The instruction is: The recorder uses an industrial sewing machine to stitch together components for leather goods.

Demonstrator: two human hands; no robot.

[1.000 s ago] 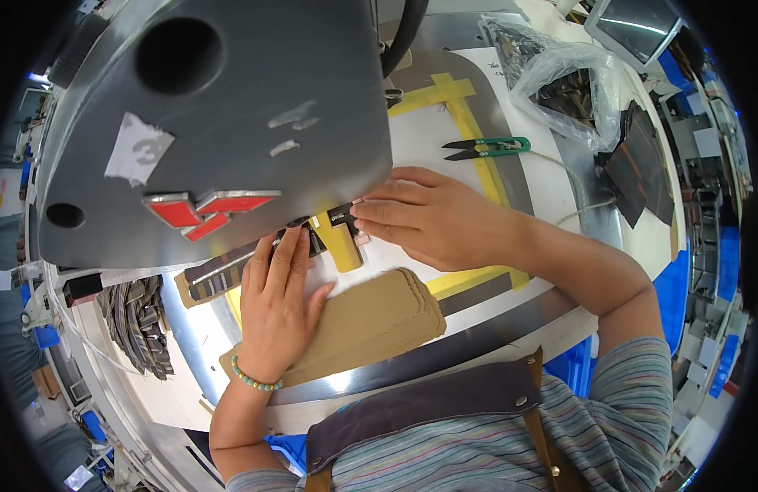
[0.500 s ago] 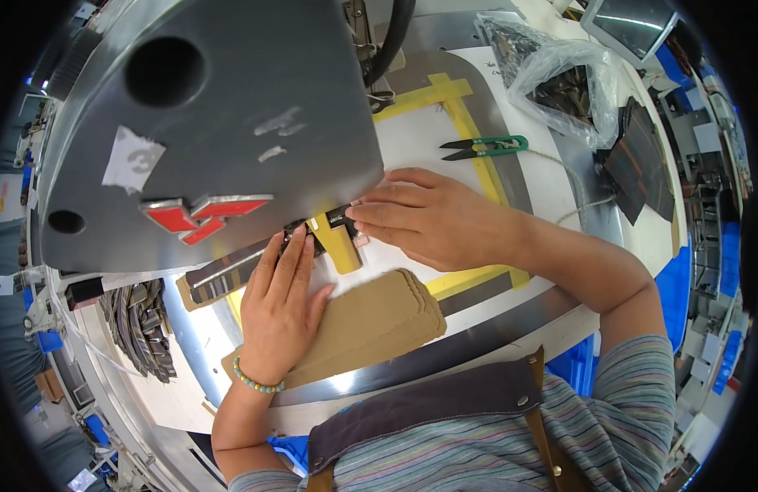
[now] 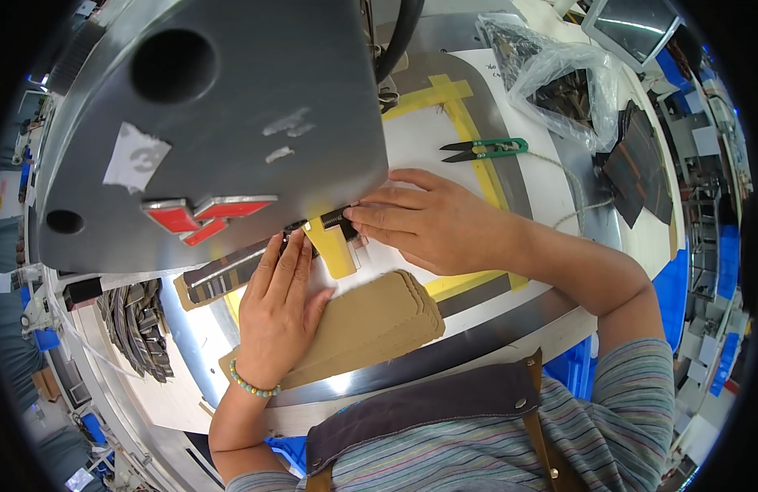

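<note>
A dark striped fabric strip [image 3: 225,273] with a brown backing lies slantwise under the edge of a large grey machine head [image 3: 256,164], probably a sewing machine. My left hand [image 3: 280,316] rests on the strip, fingers stretched out and flat, a beaded bracelet at its wrist. My right hand [image 3: 432,217] lies at the strip's other end beside the machine head, fingers extended and fingertips pressing down. Between the hands a yellow piece [image 3: 334,248] juts out over the white work surface. Close to my left thumb lies a stack of brown card pieces [image 3: 371,320]. The machine head hides the needle area.
Green-handled thread snips [image 3: 489,148] on a cord lie beyond my right hand. A clear plastic bag [image 3: 567,90] of dark fabric and loose dark fabric pieces [image 3: 639,168] are at the far right. Bundled striped strips [image 3: 137,328] lie left. Yellow tape [image 3: 477,156] borders the white sheet.
Both hands stay almost in place on the strip. The fingers have shifted very slightly, and the yellow piece between them looks a little displaced.
</note>
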